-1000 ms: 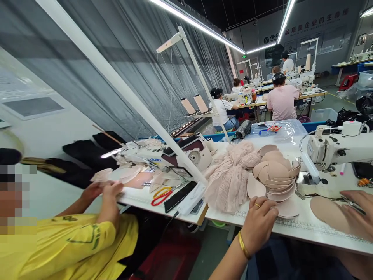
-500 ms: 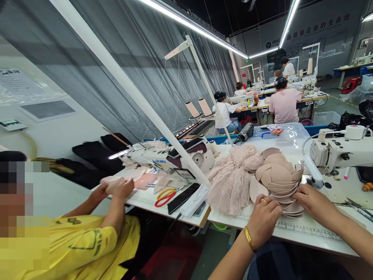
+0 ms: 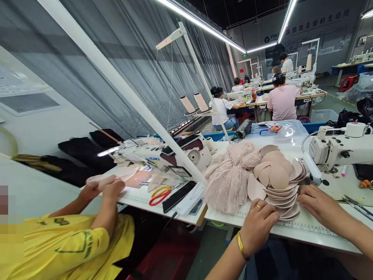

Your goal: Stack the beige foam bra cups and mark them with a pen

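A pile of beige foam bra pads (image 3: pixel 279 175) lies on the white sewing table (image 3: pixel 233 217), its front part stacked in layers. At the front left of that stack is my left hand (image 3: pixel 260 221), with a ring and a gold bangle. Its fingers are curled in against the edges of the pads, and the fingertips are partly hidden. My right hand (image 3: pixel 317 204) is at the stack's right side, fingers bent and close together near the pad edges. Whatever lies between those fingers cannot be made out. A bunch of beige lace fabric (image 3: pixel 233 179) lies left of the pads.
Right of the pads stands a white sewing machine (image 3: pixel 340 149), with dark scissors (image 3: pixel 357 206) near it. To the left, a co-worker in a yellow shirt (image 3: pixel 78 241) handles pale fabric by another machine (image 3: pixel 151 151). Red-and-yellow scissors (image 3: pixel 160 194) and a black phone (image 3: pixel 177 196) lie between us.
The camera view has shifted slightly. My right hand has drawn a little away from the upper pads, and the stack's right side shows more. My left hand stays at the stack's front left.
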`<state>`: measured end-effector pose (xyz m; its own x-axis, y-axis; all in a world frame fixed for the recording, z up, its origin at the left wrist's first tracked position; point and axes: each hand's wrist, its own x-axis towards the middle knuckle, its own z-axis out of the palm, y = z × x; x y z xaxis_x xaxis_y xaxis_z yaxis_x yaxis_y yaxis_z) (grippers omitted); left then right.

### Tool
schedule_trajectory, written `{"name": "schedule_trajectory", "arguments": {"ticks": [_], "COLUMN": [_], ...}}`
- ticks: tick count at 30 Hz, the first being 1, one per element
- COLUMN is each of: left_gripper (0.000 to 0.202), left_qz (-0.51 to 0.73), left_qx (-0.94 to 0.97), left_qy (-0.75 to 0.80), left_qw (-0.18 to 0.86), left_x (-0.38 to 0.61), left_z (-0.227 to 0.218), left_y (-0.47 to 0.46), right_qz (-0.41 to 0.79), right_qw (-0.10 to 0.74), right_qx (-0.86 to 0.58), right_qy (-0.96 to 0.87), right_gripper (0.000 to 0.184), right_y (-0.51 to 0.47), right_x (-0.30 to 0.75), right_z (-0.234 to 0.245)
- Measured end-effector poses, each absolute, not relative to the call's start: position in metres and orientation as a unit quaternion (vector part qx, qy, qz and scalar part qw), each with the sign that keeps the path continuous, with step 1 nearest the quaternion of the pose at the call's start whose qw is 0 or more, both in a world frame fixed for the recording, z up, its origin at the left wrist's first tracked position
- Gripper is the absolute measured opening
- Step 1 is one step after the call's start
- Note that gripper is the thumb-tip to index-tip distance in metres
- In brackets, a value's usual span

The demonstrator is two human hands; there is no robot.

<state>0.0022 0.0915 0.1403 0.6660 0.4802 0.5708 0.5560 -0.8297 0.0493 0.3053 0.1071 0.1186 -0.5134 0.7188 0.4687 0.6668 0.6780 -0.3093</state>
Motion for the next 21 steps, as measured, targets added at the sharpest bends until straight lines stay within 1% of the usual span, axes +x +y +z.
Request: {"name": "schedule_trajectory", "arguments": {"ticks": [4, 9, 14, 18, 21], "left_gripper": [0.017, 0.018, 0.020, 0.023, 0.023], "left_qz": [-0.300, -0.303, -0.307, -0.306, -0.303], "left_qx": [-0.907, -0.904, -0.903, -0.901, -0.900], "left_qy": [-0.288, -0.296, -0.297, -0.306, -0.310], "left_qw": [0.067, 0.063, 0.053, 0.039, 0.030], "left_x": [0.002, -0.001, -0.008, -0.016, -0.020], "left_z": [0.140, 0.138, 0.134, 0.132, 0.132], "left_y": [0.089, 0.087, 0.085, 0.080, 0.075], "right_qz": [0.035, 0.034, 0.046, 0.086, 0.157], "right_qw": [0.304, 0.309, 0.310, 0.312, 0.305], "right_qx": [-0.403, -0.404, -0.404, -0.397, -0.438], "right_qy": [-0.863, -0.860, -0.859, -0.859, -0.831], "right_gripper": [0.027, 0.029, 0.029, 0.028, 0.021], "right_y": [0.114, 0.116, 0.112, 0.094, 0.071], "right_x": [0.291, 0.287, 0.292, 0.313, 0.349], "right_z": [0.114, 0.112, 0.123, 0.138, 0.133]}}
